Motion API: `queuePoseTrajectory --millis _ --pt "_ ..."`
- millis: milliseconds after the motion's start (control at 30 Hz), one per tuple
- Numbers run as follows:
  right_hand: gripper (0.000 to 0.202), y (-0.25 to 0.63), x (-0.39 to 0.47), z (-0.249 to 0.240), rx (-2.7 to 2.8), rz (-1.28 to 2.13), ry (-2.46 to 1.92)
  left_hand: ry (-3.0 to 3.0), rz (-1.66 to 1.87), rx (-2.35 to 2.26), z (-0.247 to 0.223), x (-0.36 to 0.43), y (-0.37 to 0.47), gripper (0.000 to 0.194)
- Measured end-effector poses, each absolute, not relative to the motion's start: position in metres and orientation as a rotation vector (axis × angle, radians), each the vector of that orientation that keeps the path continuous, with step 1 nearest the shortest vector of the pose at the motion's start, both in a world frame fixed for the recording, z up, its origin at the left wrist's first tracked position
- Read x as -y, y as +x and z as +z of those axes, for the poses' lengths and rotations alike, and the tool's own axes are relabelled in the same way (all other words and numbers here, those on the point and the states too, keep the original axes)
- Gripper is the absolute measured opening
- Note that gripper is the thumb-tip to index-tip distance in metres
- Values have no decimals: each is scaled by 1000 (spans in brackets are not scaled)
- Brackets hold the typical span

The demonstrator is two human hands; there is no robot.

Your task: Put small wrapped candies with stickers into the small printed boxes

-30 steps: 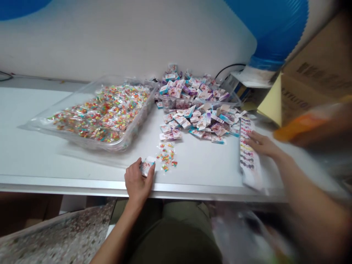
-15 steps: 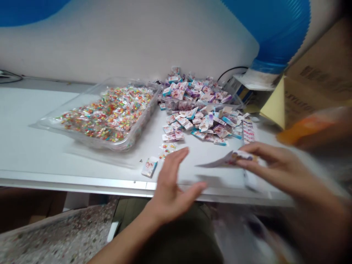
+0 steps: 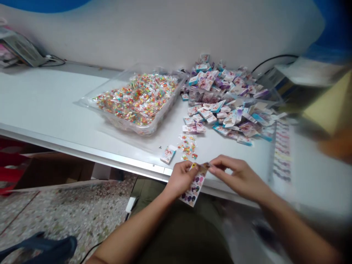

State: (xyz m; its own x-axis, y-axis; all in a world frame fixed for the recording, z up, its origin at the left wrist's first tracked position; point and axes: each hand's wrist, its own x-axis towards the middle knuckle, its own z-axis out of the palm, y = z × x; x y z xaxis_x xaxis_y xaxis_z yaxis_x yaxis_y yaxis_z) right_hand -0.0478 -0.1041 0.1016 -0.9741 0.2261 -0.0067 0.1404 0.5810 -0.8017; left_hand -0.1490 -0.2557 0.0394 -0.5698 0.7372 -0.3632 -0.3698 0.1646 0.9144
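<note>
A small printed sticker sheet point(image 3: 193, 190) with rows of dark and pink ovals hangs over the table's front edge. My left hand point(image 3: 181, 179) pinches its upper part between thumb and fingers. At the sheet's top right corner, the thumb and fingertips of my right hand point(image 3: 233, 172) are closed on it too. Just behind my hands lie several clear packets of colourful bits point(image 3: 187, 146). To their left is a small white and blue box point(image 3: 168, 154) with a hand picture on it.
A clear plastic tray point(image 3: 150, 129) holds many colourful packets. Small boxes point(image 3: 220, 113) are heaped at the back, some in a clear container. More printed sheets point(image 3: 282, 150) are stacked at the right. An open carton point(image 3: 55, 172) stands below the table on the left.
My right hand has brought the sticker sheet left and toward me. My left hand, open before, now grips it. The view has turned, so the table's things appear farther right.
</note>
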Motion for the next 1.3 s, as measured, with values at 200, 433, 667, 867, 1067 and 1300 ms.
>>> queuePoseTrajectory --millis 200,433,667,867,1067,1300 --pt "23 -51 121 72 2717 1341 -522 430 1610 -1314 43 266 -150 14" --pt "14 -60 121 69 2620 1324 -411 372 1577 -1406 40 274 -152 30" --pt "23 -59 122 73 2562 1641 -557 413 1439 -1425 31 286 -149 40" --pt "26 -61 122 61 2532 1527 -668 416 1374 -1356 34 290 -147 44" --pt "24 -55 132 76 2634 1672 -528 433 1465 -1549 29 287 -149 30" --pt "25 -59 140 52 2598 1489 -648 487 1570 -1388 32 290 -150 20"
